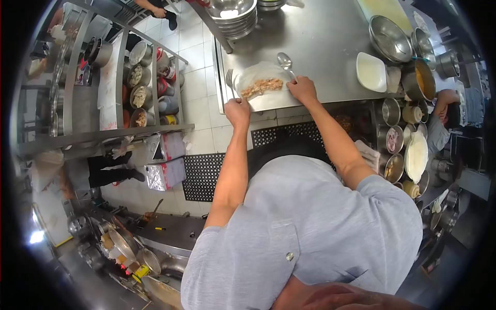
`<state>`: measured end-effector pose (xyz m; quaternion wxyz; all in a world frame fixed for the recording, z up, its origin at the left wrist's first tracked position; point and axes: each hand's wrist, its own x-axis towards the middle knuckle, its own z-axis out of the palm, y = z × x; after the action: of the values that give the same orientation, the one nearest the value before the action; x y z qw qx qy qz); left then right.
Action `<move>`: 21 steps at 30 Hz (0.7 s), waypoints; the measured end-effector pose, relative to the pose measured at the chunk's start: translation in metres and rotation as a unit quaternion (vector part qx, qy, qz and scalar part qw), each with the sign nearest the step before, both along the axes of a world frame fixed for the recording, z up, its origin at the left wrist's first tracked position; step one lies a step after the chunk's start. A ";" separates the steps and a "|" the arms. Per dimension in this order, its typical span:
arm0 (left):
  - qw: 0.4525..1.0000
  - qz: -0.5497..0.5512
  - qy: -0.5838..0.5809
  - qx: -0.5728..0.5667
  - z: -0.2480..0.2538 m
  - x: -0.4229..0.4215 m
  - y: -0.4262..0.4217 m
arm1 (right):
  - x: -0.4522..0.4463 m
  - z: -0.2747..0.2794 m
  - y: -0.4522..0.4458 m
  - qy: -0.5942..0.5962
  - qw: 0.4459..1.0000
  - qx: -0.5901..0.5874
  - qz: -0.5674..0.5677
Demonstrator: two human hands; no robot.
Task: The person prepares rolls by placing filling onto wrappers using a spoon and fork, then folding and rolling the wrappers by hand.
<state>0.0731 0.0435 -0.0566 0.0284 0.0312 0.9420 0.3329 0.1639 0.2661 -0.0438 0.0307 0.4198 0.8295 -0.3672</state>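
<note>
A thin whitish sheet [264,69] lies on the steel table with a strip of chopped orange-and-white filling [262,87] along its near part. At the table's front left corner, my left hand [238,112] is closed around the lower end of a fork [229,78], whose tines point away from me. On the other side of the sheet, my right hand [303,90] has its fingers closed at the handle of a spoon [284,60], bowl pointing away.
Stacked metal bowls [233,19] stand at the table's back. A white dish [371,72] and a steel bowl [390,39] are at the right, near pots. Shelves [111,132] with containers are at the left. Parts of other people show around the edges.
</note>
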 end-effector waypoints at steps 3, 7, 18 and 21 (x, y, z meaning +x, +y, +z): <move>0.999 0.002 -0.042 0.007 0.004 -0.004 -0.003 | -0.005 -0.006 0.008 -0.020 0.999 0.011 0.044; 0.996 -0.043 -0.073 -0.021 0.009 -0.017 -0.025 | -0.002 0.001 0.023 -0.006 0.999 0.010 0.038; 0.962 -0.254 0.056 -0.084 0.069 0.015 -0.032 | 0.073 0.062 0.005 0.041 0.969 0.101 0.221; 0.942 -0.300 0.093 -0.120 0.068 0.013 -0.011 | 0.076 0.067 -0.001 0.013 0.961 0.149 0.231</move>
<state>0.0865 0.0330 0.0110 0.0423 0.3392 0.9206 0.1888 0.2396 0.2653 0.0233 0.0406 0.2113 0.9497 -0.2276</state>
